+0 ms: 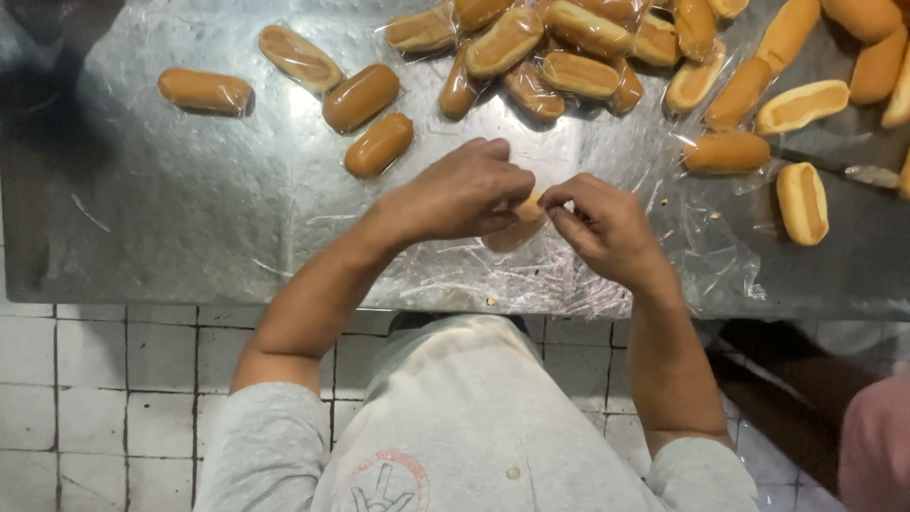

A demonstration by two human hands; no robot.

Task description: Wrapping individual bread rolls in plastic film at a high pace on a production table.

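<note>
**Thin film, small roll: the grip could slip**

My left hand (464,194) is curling closed over the small golden-brown bread roll (527,210), and my right hand (607,228) is pinching its other end. The roll is sitting near the steel worktop's (171,218) front edge, on the crumpled clear plastic film (531,275). I judge the film could tear or the roll squash under my pinching. Its long axis I cannot make out, as my fingers are covering it.
</note>
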